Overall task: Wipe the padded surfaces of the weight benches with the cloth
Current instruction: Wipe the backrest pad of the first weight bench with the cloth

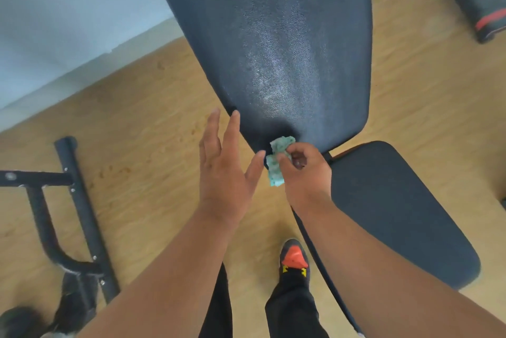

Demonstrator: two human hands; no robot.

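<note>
R hand pinched bunched green cloth at lower edge of back pad, prob. for pressure; L hand flat, fingers straight, grasping nothing.

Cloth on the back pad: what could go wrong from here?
1. The cloth is bunched small in the right hand, so passes may leave strips of the back pad unwiped.
2. It sits at the pad's lower edge, near the gap to the seat pad, and could snag there.
3. The left hand is open, not bracing the bench.
</note>
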